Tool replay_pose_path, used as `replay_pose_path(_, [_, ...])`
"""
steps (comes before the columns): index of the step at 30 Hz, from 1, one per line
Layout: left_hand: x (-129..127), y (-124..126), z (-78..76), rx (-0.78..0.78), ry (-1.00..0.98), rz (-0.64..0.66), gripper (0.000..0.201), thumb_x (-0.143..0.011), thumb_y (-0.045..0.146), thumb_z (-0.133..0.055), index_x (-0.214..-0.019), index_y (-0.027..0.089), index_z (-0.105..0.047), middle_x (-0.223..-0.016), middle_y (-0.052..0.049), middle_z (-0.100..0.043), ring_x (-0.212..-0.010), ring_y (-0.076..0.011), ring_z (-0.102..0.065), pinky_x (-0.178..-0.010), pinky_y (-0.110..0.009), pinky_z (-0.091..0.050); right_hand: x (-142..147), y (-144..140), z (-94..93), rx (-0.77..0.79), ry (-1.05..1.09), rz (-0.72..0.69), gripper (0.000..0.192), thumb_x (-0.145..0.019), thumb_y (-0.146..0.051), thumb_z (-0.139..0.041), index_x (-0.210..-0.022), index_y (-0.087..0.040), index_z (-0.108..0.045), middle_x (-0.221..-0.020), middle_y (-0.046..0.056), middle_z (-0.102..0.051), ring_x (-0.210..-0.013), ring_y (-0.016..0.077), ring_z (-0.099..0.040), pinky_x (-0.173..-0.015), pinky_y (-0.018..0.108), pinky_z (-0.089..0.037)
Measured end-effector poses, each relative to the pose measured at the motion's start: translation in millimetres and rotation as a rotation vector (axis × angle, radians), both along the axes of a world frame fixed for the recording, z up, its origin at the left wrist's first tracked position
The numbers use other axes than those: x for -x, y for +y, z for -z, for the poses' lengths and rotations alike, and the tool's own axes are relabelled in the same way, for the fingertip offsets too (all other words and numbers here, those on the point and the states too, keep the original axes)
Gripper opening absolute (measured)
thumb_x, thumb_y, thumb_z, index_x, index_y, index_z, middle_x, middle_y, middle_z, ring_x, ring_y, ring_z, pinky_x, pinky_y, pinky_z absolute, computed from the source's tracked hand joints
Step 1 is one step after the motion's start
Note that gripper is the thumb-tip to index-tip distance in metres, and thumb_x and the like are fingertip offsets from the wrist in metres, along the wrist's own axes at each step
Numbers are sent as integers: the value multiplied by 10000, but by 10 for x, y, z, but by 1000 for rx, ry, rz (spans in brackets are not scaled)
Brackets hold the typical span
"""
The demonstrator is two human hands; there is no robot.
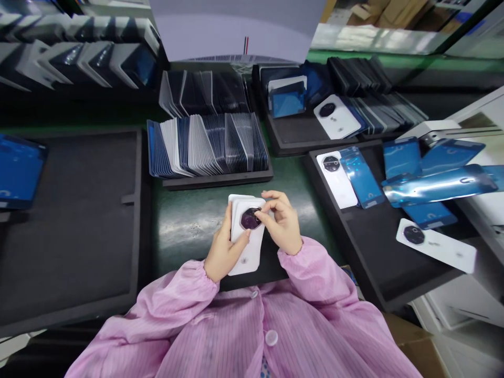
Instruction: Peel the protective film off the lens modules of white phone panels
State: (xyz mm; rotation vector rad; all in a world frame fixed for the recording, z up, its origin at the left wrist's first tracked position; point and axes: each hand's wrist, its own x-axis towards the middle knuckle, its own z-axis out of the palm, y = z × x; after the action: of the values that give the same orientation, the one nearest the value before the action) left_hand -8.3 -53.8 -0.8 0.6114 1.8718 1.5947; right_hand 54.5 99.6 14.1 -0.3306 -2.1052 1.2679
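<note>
left hand (220,255) held white phone covers (249,257) | right hand (285,226) narrowed at their dark lens patch (249,219), could not tell if gripping | packed sheets (208,147) stood beyond the covers

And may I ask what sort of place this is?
Probably a phone-parts factory or workshop: the white panels with dark camera-like areas, closely packed rows of thin sheets and black trays suggest it.

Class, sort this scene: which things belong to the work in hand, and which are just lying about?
Belongs:
white panels, in the left hand
right hand, at the dark camera patch
likely the upright panels ahead

Seemingly just lying about:
cardboard boxes, upper right
brown cardboard, lower right
</note>
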Motion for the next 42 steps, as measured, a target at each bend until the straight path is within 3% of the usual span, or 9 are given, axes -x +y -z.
replay_pose_path(3, [32, 29, -12, -74, -214, -29, 713, -860, 336, -564, -1471, 200, -222, -1398, -126, -493, -1165, -255, -569, -935, -385, -495, -10, -59, -9, -367, 135, -46, 101, -806, -157, -665, -765, -215, -593, -1030, 49, -632, -1206, 267, -507, -1043, 516, -384])
replay_pose_path(6, [86, 36, -19, -107, -194, -82, 643, -848, 320, -572, -1423, 185, -318, -1357, -113, -533, -1198, -243, -542, -1019, -379, -428, -21, -121, 18, -500, 259, -279, 131, -831, -88, -630, -825, -212, -587, -840, 0, -692, -993, 190, -651, -1041, 476, -404])
replay_pose_path(9, [127, 16, -15, -115, -106, -99, 605, -849, 311, -569, -1402, 188, -358, -1343, -102, -544, -1201, -238, -535, -1047, -381, -393, -27, -142, 63, -471, 330, -420, 150, -842, -78, -619, -942, -188, -597, -849, 35, -712, -924, 181, -689, -928, 412, -522])
replay_pose_path(12, [134, -2, -22, -116, -62, -92, 594, -863, 312, -558, -1407, 189, -356, -1347, -102, -539, -1207, -234, -526, -1051, -377, -384, -31, -132, 101, -390, 376, -441, 343, -824, -60, -626, -1129, -208, -568, -950, 52, -713, -976, 193, -685, -856, 385, -584])
replay_pose_path(16, [120, -5, -64, -99, -47, -95, 584, -867, 318, -561, -1406, 201, -369, -1363, -103, -518, -1237, -243, -498, -1064, -379, -360, -45, -121, 125, -301, 366, -438, 541, -814, -54, -632, -1256, -330, -487, -1039, 5, -699, -961, 182, -696, -817, 374, -624])
replay_pose_path(21, [122, 3, -122, -142, -100, -74, 539, -876, 324, -560, -1379, 217, -400, -1251, -77, -592, -1116, -229, -570, -991, -361, -422, -67, -132, 124, -371, 323, -355, 443, -850, -94, -584, -1194, -354, -483, -1048, -8, -690, -881, 157, -717, -741, 324, -651])
replay_pose_path(29, [126, 10, -162, -152, -94, -70, 468, -885, 299, -545, -1332, 203, -444, -1143, -64, -638, -1005, -206, -602, -905, -332, -474, -73, -153, 85, -378, 354, -338, 386, -840, -71, -591, -1133, -314, -531, -1078, -8, -687, -898, 153, -714, -693, 282, -660])
replay_pose_path(36, [123, -5, -111, -176, -85, -67, 491, -886, 305, -550, -1354, 226, -423, -1206, -65, -609, -1065, -215, -585, -937, -341, -459, -91, -165, 97, -397, 313, -280, 367, -837, -87, -607, -1108, -323, -532, -1055, -22, -696, -867, 156, -721, -667, 286, -666])
replay_pose_path(42, [113, -27, -77, -176, -133, -78, 544, -874, 321, -567, -1384, 237, -399, -1241, -73, -600, -1091, -229, -585, -950, -358, -458, -53, -127, 74, -369, 350, -322, 438, -800, -57, -616, -1132, -330, -528, -1021, -18, -707, -840, 165, -725, -810, 358, -641])
